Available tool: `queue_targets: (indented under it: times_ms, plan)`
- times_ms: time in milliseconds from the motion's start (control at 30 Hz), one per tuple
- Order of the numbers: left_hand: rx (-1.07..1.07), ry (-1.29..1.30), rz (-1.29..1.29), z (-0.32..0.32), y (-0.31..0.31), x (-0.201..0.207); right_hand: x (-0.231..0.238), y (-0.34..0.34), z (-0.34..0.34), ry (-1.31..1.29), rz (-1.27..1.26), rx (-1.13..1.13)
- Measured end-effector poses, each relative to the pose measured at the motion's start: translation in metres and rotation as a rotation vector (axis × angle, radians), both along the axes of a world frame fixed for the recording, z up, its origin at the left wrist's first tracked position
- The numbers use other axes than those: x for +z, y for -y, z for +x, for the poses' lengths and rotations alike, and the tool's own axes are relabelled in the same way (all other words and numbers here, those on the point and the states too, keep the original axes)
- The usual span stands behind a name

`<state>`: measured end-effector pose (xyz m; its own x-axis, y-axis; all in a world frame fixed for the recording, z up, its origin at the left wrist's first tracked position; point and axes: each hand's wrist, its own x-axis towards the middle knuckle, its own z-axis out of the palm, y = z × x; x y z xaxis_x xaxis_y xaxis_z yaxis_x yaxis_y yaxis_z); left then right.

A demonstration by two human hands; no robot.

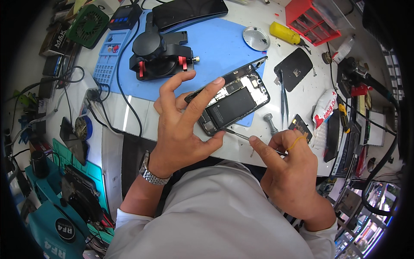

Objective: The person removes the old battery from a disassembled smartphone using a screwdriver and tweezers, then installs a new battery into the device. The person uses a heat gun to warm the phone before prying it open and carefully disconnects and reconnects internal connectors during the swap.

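Observation:
An opened smartphone point(234, 105) shows its black battery and circuit board, with its screen panel point(244, 69) tilted up along the far side. My left hand point(183, 118) grips the phone at its left end, fingers over the far edge and thumb at the near corner. In my right hand point(290, 172), closed in a pinch, is a thin pointed metal tool point(236, 134); I cannot tell if it has one arm or two. Its tip meets the phone's near lower edge, beside my left thumb. A yellow band circles one right finger.
A blue mat point(211, 43) carries a black clamp holder point(159, 56) and a round metal dish point(256, 39). Tweezers point(283, 101) lie by a black panel point(297, 69), near a small grey bolt-shaped piece point(270, 124). A yellow bottle point(284, 33) and red drawer box point(308, 21) stand far right.

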<state>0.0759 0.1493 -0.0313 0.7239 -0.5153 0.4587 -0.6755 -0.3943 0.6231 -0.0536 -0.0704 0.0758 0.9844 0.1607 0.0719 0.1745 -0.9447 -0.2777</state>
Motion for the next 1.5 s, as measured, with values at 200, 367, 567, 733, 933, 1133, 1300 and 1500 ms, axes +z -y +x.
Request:
queue_targets:
  times_ms: [200,367,567,733,933,1133,1300,1500]
  plan:
    - [-0.004,0.004,-0.002,0.001,0.0,0.001,0.005,-0.001,0.005,-0.006,-0.05,0.024]
    - [-0.009,0.003,-0.015,0.001,0.0,0.001,0.007,-0.001,0.008,-0.01,-0.073,0.033]
    - [-0.011,0.007,-0.015,0.001,0.001,0.0,0.009,-0.002,0.012,-0.009,-0.113,0.043]
    - [-0.007,-0.054,-0.041,-0.001,0.002,0.006,0.015,-0.005,0.023,-0.016,-0.16,0.06]
    - [-0.036,-0.079,-0.088,0.0,0.006,0.007,0.006,-0.017,0.028,-0.083,-0.131,-0.085]
    - [-0.02,-0.034,-0.071,0.001,0.003,0.0,0.005,-0.009,0.007,-0.08,-0.078,0.042]
    - [-0.016,-0.008,-0.023,0.001,0.003,0.002,-0.017,-0.008,-0.016,-0.107,0.088,-0.052]
    - [-0.006,-0.083,-0.018,-0.002,0.003,0.005,-0.033,-0.007,-0.027,-0.07,0.251,-0.122]
